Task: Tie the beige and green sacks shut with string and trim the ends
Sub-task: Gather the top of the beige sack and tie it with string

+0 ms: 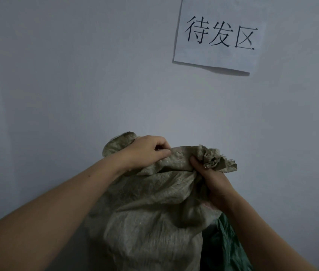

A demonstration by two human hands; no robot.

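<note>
A beige woven sack (146,222) stands upright against the wall at the bottom centre, its top bunched and folded over. My left hand (145,151) grips the gathered cloth on the left side of the sack's mouth. My right hand (211,177) holds the twisted neck on the right, with the frayed rim sticking out past its fingers. A green sack (227,245) shows partly behind the beige one, under my right forearm. No string or cutting tool is in view.
A pale grey wall (76,75) fills the view right behind the sacks. A white paper sign (219,34) with black characters hangs on it at the upper right.
</note>
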